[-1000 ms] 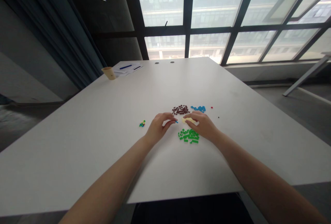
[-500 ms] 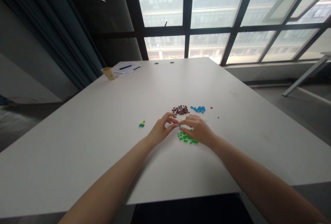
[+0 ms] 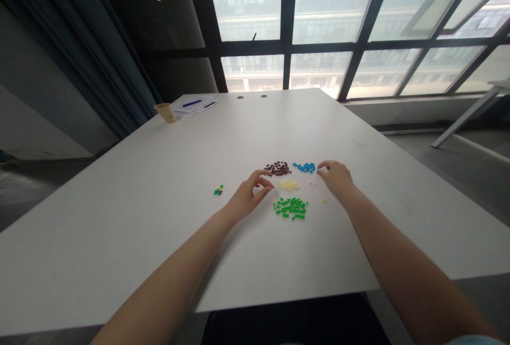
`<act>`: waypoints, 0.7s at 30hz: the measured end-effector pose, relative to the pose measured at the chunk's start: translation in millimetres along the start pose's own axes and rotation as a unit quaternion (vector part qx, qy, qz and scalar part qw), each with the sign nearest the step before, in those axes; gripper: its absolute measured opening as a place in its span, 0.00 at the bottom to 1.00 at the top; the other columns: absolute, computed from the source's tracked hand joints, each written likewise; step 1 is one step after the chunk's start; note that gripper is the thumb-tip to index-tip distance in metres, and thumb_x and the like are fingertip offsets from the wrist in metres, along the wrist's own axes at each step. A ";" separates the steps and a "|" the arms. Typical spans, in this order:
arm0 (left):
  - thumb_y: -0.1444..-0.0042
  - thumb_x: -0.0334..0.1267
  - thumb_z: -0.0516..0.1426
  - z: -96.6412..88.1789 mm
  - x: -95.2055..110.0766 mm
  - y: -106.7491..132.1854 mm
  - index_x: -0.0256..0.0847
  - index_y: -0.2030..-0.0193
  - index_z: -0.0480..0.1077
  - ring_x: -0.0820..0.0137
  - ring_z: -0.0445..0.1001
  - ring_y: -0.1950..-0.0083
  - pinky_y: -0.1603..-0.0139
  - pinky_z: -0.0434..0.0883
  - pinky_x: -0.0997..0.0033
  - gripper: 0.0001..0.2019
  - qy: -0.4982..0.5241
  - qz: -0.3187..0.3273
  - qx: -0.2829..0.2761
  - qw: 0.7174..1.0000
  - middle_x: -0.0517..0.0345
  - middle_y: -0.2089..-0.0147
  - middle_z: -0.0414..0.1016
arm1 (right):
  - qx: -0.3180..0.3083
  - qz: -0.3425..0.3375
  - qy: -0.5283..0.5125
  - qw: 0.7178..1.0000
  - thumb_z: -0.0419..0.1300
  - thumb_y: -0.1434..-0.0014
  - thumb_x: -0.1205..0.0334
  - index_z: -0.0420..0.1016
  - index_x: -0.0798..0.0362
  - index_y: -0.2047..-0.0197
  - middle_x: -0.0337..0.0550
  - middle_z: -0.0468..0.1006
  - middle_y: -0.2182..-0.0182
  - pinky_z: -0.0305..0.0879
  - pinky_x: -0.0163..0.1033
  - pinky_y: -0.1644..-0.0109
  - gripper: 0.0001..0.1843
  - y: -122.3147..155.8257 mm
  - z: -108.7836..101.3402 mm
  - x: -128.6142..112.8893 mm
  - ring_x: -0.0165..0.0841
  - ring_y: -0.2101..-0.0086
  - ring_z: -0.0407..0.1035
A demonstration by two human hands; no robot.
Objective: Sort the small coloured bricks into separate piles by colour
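My right hand (image 3: 337, 176) is at the right end of a pile of small blue toy bricks (image 3: 306, 167). Its thumb and forefinger pinch a tiny blue brick (image 3: 317, 169). To the left, my left hand (image 3: 250, 192) hovers over the table with curved, parted fingers and nothing visible in them. Near its fingertips lie a pile of dark brown bricks (image 3: 279, 168) and a pile of cream bricks (image 3: 289, 185). Closer to me spreads a pile of green bricks (image 3: 290, 207). A few whitish pieces (image 3: 314, 182) rest beside my right fingertips.
A small mixed-colour cluster of bricks (image 3: 218, 190) lies left of my left hand. One yellow piece (image 3: 324, 201) sits below my right hand. At the far left of the white table (image 3: 159, 186) stand a paper cup (image 3: 166, 113) and papers (image 3: 191, 107) with pens.
My right hand has moved away from my left, rightward and farther out to the blue pile. The cream and green piles are uncovered. My left hand has barely moved.
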State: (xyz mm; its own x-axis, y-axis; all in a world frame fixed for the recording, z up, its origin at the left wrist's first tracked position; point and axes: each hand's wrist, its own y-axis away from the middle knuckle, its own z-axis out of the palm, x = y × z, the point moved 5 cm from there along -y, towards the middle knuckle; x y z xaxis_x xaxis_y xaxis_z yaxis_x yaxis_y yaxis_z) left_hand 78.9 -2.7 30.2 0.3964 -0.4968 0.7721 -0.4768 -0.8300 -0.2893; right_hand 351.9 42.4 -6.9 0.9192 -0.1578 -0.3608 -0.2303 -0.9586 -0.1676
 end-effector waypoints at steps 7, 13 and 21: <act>0.46 0.40 0.51 -14.3 -8.0 -2.0 0.44 0.50 0.58 0.71 0.72 0.60 0.55 0.65 0.67 0.16 -0.009 0.000 0.054 0.999 0.57 0.62 0.75 | 0.000 0.009 -0.023 1.000 0.56 0.50 0.58 0.76 0.49 0.62 0.45 0.76 0.64 0.59 0.39 0.59 0.13 -2.0 1.4 2.1 0.36 0.63 0.68; 0.48 0.38 0.50 -76.6 -42.4 -3.6 0.40 0.52 0.60 0.70 0.71 0.61 0.63 0.67 0.71 0.16 -0.058 -0.083 0.228 0.968 0.54 0.61 0.74 | -0.016 0.037 -0.001 0.999 0.52 0.50 0.62 0.77 0.50 0.63 0.45 0.77 0.68 0.59 0.37 0.64 0.14 1.2 -4.6 5.8 0.35 0.67 0.69; 0.61 0.29 0.52 -115.5 -113.9 13.8 0.36 0.67 0.72 0.69 0.71 0.68 0.68 0.65 0.74 0.12 -0.178 -0.316 0.056 0.930 0.54 0.67 0.75 | -0.060 0.000 0.023 0.998 0.50 0.51 0.65 0.76 0.47 0.59 0.45 0.76 0.66 0.59 0.38 0.62 0.18 6.1 7.2 -5.6 0.35 0.65 0.68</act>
State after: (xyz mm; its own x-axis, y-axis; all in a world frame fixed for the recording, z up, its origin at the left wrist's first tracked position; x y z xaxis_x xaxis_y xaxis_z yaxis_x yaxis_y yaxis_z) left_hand -63.5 71.7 3.7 0.8146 0.0625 0.5767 0.0157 -0.9962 0.0859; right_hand 343.0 39.1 -12.6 0.9337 -0.1663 -0.3172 -0.1935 -0.9795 -0.0561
